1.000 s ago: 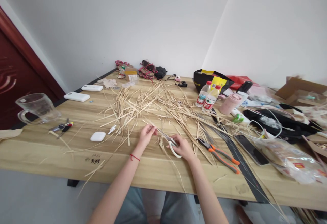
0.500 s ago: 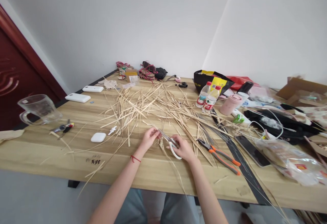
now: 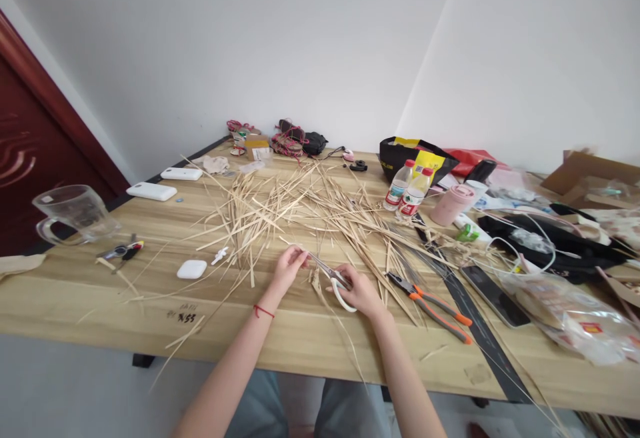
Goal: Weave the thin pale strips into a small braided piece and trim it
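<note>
My right hand is closed around the white-handled scissors, whose metal blades point up and left. Close to the blade tips, my left hand has thumb and fingers pinched together; what lies between them is too small to make out. A red cord circles the left wrist. Just below the blades is a frayed, bunched piece of straw, and one long thin strip runs from it toward the table's front edge. A big loose heap of pale straw strips spreads beyond both hands.
Orange-handled pliers lie right of my right hand, near a dark phone. Two water bottles and a pink cup stand farther back. A white earphone case and a clear jug are at left.
My left hand has shifted slightly left and up, a little away from the scissor blades. The right hand and scissors stay nearly in place.
</note>
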Demonstrator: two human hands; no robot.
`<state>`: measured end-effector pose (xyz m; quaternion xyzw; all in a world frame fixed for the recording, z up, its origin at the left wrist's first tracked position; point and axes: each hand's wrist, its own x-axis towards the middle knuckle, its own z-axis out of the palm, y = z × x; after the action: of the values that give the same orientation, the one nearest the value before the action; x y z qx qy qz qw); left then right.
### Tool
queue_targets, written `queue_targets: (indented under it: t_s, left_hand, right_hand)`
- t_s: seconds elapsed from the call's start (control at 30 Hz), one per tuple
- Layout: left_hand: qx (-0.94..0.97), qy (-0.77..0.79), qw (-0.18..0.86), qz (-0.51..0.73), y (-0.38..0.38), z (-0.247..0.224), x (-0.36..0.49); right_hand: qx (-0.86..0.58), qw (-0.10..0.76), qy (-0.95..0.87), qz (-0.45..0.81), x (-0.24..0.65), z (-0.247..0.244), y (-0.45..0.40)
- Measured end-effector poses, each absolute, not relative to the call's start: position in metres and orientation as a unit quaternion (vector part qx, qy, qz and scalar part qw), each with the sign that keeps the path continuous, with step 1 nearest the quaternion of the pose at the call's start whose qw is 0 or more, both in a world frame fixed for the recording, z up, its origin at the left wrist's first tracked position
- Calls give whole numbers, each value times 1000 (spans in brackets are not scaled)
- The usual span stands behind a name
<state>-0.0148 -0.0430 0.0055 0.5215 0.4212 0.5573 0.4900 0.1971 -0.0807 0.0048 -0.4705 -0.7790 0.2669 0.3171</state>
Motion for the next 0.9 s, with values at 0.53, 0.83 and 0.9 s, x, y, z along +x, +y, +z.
queue_targets:
  t_s: [0.53,0.83,0.9]
  left_hand:
    - [551,439,472,530,-41,4,-15]
    - [571,427,474,517,-43,2,-12]
    - [573,427,472,516,-43,2,-12]
  right_hand:
    - [-485,308,-780,247,199,3,-80]
    - [-485,315,-772,264,198,3,-80]
    - [-482,316,-772,268,197,3,-80]
